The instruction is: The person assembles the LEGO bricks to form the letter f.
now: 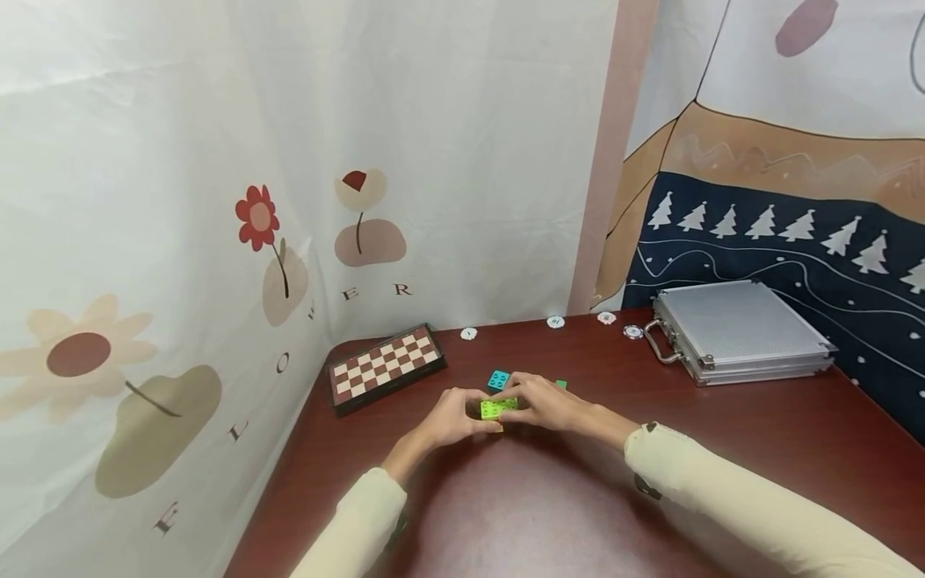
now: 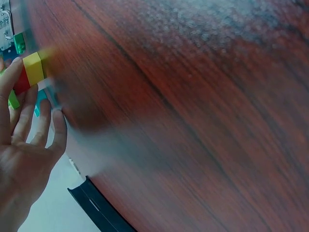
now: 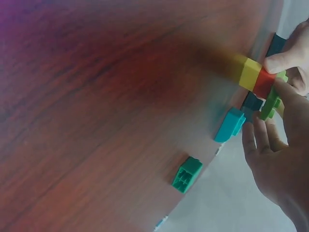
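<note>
Right wrist, unlike head, shows red brick (image 3: 263, 85) in the stack (image 1: 491, 410) left grip (image 1: 452, 416) and right grip (image 1: 547, 401) pinch.

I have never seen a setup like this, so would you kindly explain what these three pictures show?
There is no machine here, just a person's bare left hand and right hand. The wide picture comes from a camera worn on the head, looking forward and down; the other two come from cameras on the left and right wrists. Together the hands hold a stack of toy blocks: light green on top, red in the middle, yellow below. On the reddish-brown table lie a blue block, a green block, a checkered board, some round chips and a silver case.
</note>
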A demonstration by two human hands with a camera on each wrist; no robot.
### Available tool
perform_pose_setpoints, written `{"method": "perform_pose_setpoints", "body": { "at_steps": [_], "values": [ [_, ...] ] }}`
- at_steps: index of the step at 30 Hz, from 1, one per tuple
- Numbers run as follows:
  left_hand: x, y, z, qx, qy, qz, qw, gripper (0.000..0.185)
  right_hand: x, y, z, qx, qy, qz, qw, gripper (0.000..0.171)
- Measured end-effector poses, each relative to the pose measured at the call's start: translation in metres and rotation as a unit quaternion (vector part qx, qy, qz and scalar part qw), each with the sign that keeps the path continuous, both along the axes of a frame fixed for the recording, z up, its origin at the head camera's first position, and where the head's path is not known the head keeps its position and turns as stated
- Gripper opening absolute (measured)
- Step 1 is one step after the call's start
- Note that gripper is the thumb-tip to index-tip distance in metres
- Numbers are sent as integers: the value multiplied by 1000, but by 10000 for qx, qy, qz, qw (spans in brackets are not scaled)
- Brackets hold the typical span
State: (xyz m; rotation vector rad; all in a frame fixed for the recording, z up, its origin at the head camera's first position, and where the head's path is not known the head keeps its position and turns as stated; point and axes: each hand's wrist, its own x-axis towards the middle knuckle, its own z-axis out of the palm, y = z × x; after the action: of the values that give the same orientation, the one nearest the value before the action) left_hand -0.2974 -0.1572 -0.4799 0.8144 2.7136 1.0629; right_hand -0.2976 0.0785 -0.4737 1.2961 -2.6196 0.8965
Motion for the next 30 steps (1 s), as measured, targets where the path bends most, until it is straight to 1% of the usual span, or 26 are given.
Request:
{"method": "perform_pose_setpoints", "body": {
  "at_steps": [5, 12, 19, 23, 26, 30],
  "values": [
    [-1, 0, 0, -42, -85, -26, 10000, 36, 1, -1, 0, 8, 24, -71, 10000, 32],
    [-2, -2, -3, -199, -53, -22, 9998, 37, 5, -1, -4, 65, 152, -150, 9998, 33],
    [-2, -1, -3, -116, -12, -45, 9999, 36, 3, 0, -3, 59, 263, -222, 9994, 33],
    [-2, 0, -3, -96, 22, -39, 9999, 37, 1, 4, 3, -108, 85, -213, 9997, 34],
    [-2, 0, -4, -118, 9, -42, 9999, 38, -1, 11, 9, -220, -83, -294, 9993, 33],
    [-2, 1, -3, -119, -67, -32, 9999, 38, -9, 27, 13, -262, -122, -424, 9987, 32]
  ]
}}
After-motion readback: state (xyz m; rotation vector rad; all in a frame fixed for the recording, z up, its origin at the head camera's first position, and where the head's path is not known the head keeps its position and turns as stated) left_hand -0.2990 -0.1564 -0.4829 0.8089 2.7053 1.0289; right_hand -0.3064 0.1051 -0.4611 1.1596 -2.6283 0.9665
